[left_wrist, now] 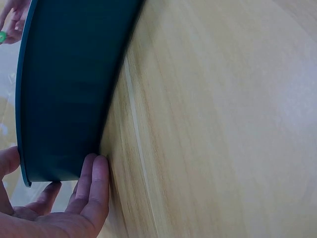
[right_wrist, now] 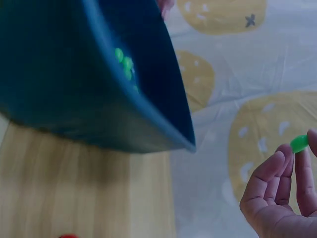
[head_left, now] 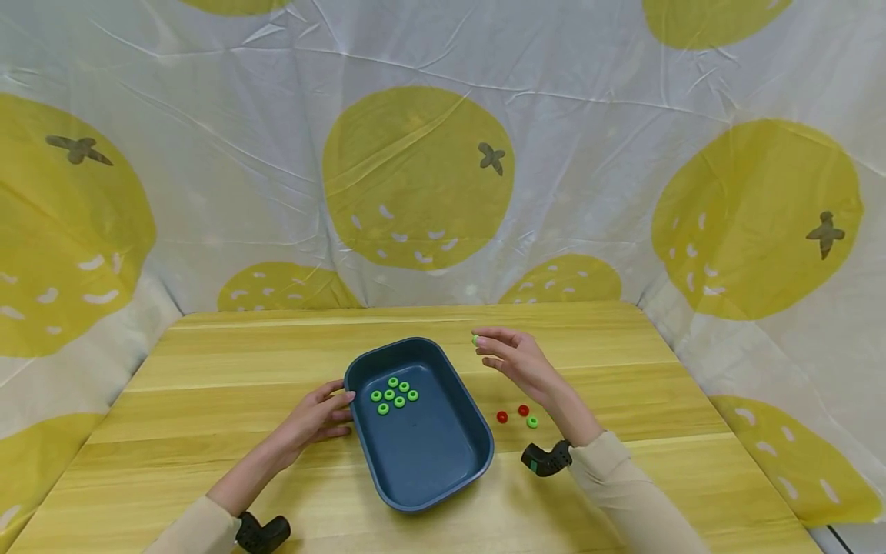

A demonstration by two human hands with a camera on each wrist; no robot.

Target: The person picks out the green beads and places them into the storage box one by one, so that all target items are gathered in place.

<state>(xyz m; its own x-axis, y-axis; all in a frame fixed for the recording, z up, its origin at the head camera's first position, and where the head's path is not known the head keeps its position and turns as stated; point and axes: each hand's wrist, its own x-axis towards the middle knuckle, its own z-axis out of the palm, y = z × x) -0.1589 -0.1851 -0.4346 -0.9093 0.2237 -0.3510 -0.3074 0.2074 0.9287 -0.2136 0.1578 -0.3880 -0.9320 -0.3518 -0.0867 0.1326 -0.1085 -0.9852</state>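
Nearest the camera is my left sleeve, above the counter. I judge the step in hand to be moving a green ring to the dark blue tray, which sits about midway between the counter's side edges, short of its far edge, seven green rings inside. The next move, I'd say, calls for bringing my right hand over the rim before letting go. Its pinching fingers are parted only by that ring, well clear of the tray. My left hand holds the tray's left wall, thumb at the rim, fingers outside. Two red rings and a loose green ring lie toward the counter's right edge.
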